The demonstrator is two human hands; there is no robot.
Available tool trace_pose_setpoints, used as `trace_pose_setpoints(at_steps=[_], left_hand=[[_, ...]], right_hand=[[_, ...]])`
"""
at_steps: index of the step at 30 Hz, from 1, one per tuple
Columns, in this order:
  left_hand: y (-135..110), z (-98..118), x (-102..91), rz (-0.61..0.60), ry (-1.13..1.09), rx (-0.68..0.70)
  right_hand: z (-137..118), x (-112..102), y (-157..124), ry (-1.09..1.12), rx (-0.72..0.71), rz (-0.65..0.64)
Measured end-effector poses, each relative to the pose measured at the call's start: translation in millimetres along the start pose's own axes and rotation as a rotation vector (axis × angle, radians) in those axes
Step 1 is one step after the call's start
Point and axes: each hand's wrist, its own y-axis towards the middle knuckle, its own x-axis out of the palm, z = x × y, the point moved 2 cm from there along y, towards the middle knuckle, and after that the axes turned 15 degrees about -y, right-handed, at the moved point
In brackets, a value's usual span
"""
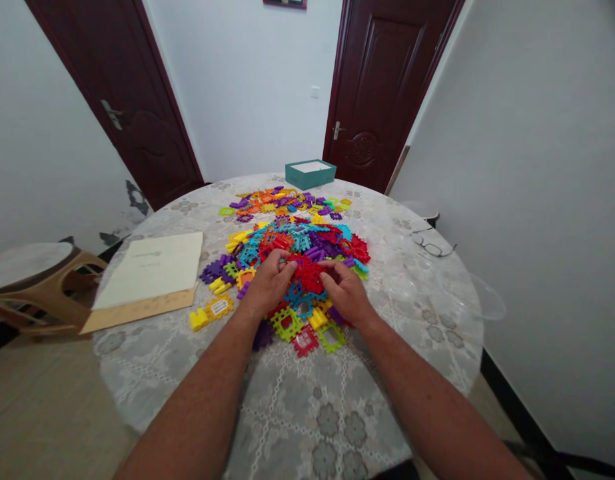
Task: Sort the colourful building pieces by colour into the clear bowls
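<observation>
The red toy piece [310, 275] is up between two hands, over the front part of a big heap. The left grip [270, 283] pinches it on one side with thumb and fingers, and the right grip [344, 290] pinches it on the other side. It is flat, with bumpy edges like teeth; I can't tell if it is just one piece or a few stuck together.

Under and around it is one big heap [250, 252] of shiny plastic pieces, too many to count. They are red, blue, purple, yellow, green and orange. Lots are square like little windows, and some are short and ridged. At the near edge lie two lime green squares [332, 337] with one red square [305, 341] between them. On the left are one yellow ridged piece [198, 319] and one yellow flat piece [220, 307] with a white label.

Behind is one smaller heap [267, 200]. Farther back sits one green box [311, 176] with straight sides. To the left is one smooth cream paper [154, 267] on one flat brown sheet [137, 310]. To the right is one pair of thin glasses [434, 249], near some crinkly clear plastic [452, 293]. All this is on one round counter [282, 407] with a gray flowery cloth. Past it are two dark red doors [394, 60] with shiny handles.
</observation>
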Motion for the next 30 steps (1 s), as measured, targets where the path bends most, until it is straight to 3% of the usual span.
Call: trace_pose_setpoints(at_steps=[7,14,19,22,25,30], left_hand=[[1,-2,0.2,0.011,-0.043,-0.017],[5,-7,-6.3,0.140,-0.092,-0.051],[0,-2,1.5,-0.017,-0.021,-0.077],[-5,3,7.2,-0.137,-0.020,-0.023],[-7,6,8.1,-0.187,-0.012,0.043],[-6,3,6.3,-0.250,-0.007,0.015]], right_hand=[[4,0,3,0.103,0.105,-0.166],[8,-17,11,0.121,0.198,0.039],[-4,-15,7,0.143,0.111,0.066],[-7,-10,3,0.119,0.105,0.050],[-5,-4,2,0.180,0.124,0.018],[-7,0,6,0.278,0.126,0.005]])
